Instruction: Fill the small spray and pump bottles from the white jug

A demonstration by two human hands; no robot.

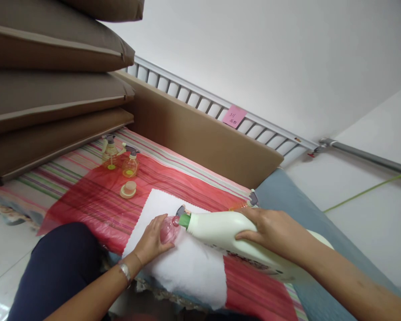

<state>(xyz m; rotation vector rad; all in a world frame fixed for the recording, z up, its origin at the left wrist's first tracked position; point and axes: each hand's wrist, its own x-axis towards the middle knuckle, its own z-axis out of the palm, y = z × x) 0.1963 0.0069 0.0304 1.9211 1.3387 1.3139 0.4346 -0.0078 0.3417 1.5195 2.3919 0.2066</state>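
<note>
My left hand (153, 238) is wrapped round a small clear pink bottle (169, 230) and holds it tilted over a white cloth (194, 272). Gripped in my right hand (265, 232) is a large pale green bottle (217, 228), lying nearly on its side in the air. Its green neck (184, 220) meets the mouth of the pink bottle. Whether liquid is flowing cannot be seen. A dark spray head (180, 211) shows just behind the two mouths. Beyond my right hand another spray bottle (252, 199) is partly hidden.
Two clear spray bottles (110, 156) with yellowish liquid stand at the far left, near a pale round cap-like piece (128, 189). A red translucent sheet (96, 196) covers the striped cloth. Stacked brown cushions (53, 93), a brown board (194, 129) and a blue-grey surface (287, 196) border it.
</note>
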